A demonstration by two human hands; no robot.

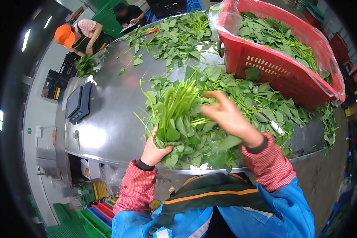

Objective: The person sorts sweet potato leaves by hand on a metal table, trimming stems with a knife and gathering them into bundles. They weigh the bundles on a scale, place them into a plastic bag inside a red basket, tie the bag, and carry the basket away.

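Observation:
My left hand [154,150] is closed around the leafy lower part of a bunch of leafy green stems [179,101], its pale stem ends pointing up. To the right, my right hand [230,117] hovers over the pile with thumb and index finger apart. Its other fingers curl out of sight, and a few light green stems [201,122] stick out beneath the palm. A blurred leaf [227,143] hangs below that wrist. Loose greens [214,152] lie under both hands on the metal table [111,131].
A red plastic crate [265,75] lined with clear film holds more greens at the right. A dark scale [79,102] stands at the left. A white-handled tool [275,127] lies on the leaves. Across the table, a person in an orange cap [65,36] holds greens; another person [129,18] sits behind.

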